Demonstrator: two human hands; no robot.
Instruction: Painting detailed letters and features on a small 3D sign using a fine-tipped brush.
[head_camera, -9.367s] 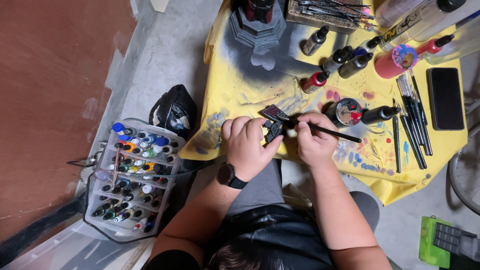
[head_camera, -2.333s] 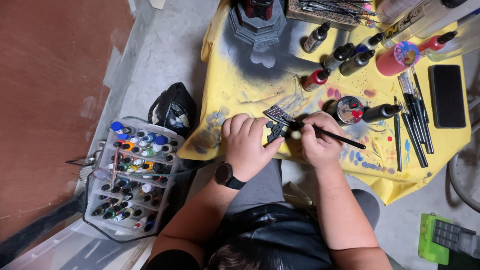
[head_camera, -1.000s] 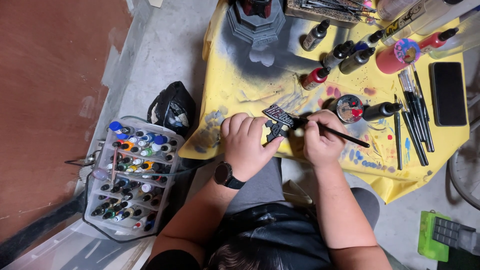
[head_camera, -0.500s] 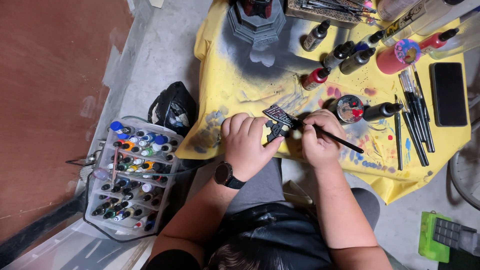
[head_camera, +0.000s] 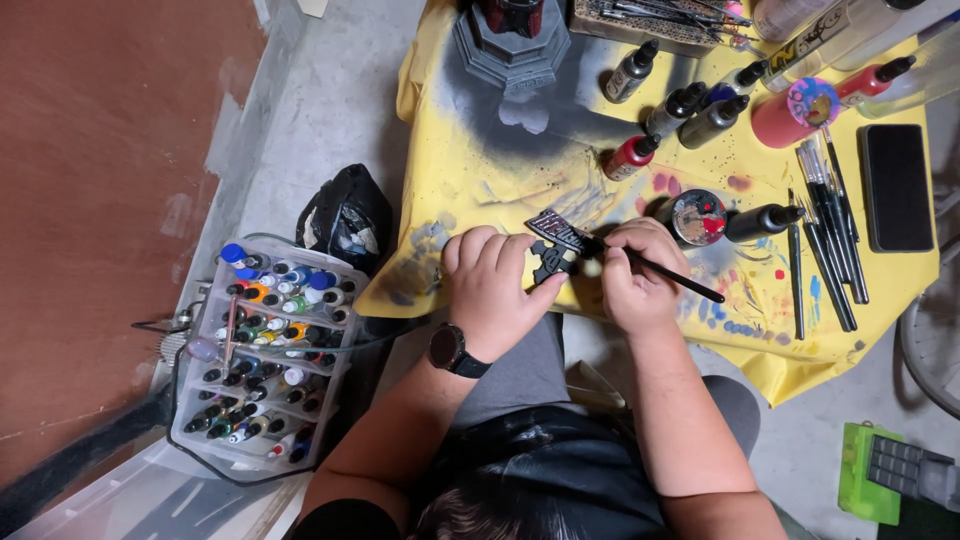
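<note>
So the left hand (head_camera: 492, 290) is curled around a small dark flat piece (head_camera: 553, 248), fingers bent over the top and the thumb side pinching its lower edge. The piece looks black with pale or silvery raised detail on it, kind of a jagged, cut-out shape, not a plain rectangle. Too small to make out what the detail actually is. It sits just above the near edge of the yellow cloth (head_camera: 480, 170), right between the two hands, over the person's lap side of the table.

Its long axis runs diagonally, from lower left near the left fingers up and over toward the upper right, where its top end points at the brush tip.

The right hand (head_camera: 640, 280) is closed in a pinch grip on a thin black-handled brush (head_camera: 660, 275). The brush slants the other way, tip up-left touching or nearly touching the piece, handle trailing down-right past the knuckles. Can't tell if the bristles are actually in contact.

Around it: a small round paint pot (head_camera: 698, 216) just right of the right hand, several dropper bottles (head_camera: 632, 156) further up, a row of spare brushes (head_camera: 830, 230), and a clear tray of paint bottles (head_camera: 262, 355) on the floor to the left.
</note>
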